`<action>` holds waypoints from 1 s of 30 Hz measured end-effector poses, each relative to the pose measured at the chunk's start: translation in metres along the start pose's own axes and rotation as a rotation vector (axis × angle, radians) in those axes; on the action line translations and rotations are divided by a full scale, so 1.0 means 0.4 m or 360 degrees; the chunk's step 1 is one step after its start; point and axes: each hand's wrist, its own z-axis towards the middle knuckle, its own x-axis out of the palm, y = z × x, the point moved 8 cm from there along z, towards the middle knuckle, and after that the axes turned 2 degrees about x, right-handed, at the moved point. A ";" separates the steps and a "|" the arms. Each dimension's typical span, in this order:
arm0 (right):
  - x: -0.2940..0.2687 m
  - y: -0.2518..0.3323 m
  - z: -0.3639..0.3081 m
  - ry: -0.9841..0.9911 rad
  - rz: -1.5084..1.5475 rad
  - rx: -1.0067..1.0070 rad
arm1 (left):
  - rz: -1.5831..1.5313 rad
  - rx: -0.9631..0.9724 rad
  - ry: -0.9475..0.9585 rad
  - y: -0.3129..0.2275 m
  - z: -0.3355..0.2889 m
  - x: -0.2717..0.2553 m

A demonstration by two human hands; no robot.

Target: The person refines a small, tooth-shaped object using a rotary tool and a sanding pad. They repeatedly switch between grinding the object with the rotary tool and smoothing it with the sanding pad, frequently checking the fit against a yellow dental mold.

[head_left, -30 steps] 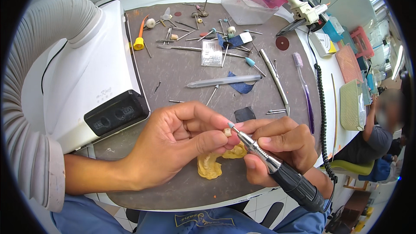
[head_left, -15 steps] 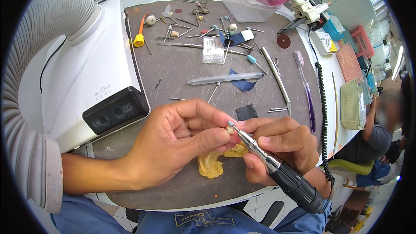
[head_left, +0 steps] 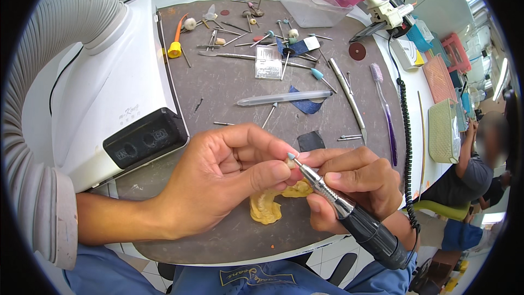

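My left hand pinches a small cream-coloured dental crown between thumb and fingertips. Like a pen, a black and silver rotary handpiece lies in my right hand, whose fingertips nearly meet those of the left. The handpiece's pale blue pointed polishing tip is at the crown; whether it touches is hard to see. Part of the crown is hidden by my fingers. Below them, a yellow dental model lies on the grey bench mat, partly covered by my hands.
Several burs and polishing points lie scattered at the back. A clear pen-like tube, a metal instrument and a toothbrush lie ahead. On the left stands a white machine with a grey hose; a coiled cord hangs right.
My hands, the crown and the handpiece stay in almost the same place. At the far right, the person in the background has shifted slightly.
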 end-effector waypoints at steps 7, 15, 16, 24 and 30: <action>-0.001 -0.003 -0.004 -0.0027 0.0018 0.0040 | -0.0015 -0.0015 0.0001 -0.001 0.000 0.000; -0.001 -0.003 -0.004 0.0006 -0.0008 0.0037 | -0.0004 -0.0006 0.0009 0.000 0.002 -0.001; -0.001 -0.002 -0.003 0.0006 -0.0011 0.0038 | -0.0012 -0.0001 0.0016 -0.001 0.002 0.000; -0.001 0.000 -0.002 -0.0018 0.0000 0.0048 | -0.0032 -0.0002 0.0020 -0.001 0.001 0.001; -0.001 0.003 -0.003 -0.0005 -0.0007 0.0038 | 0.0023 0.0002 0.0004 -0.002 0.001 0.001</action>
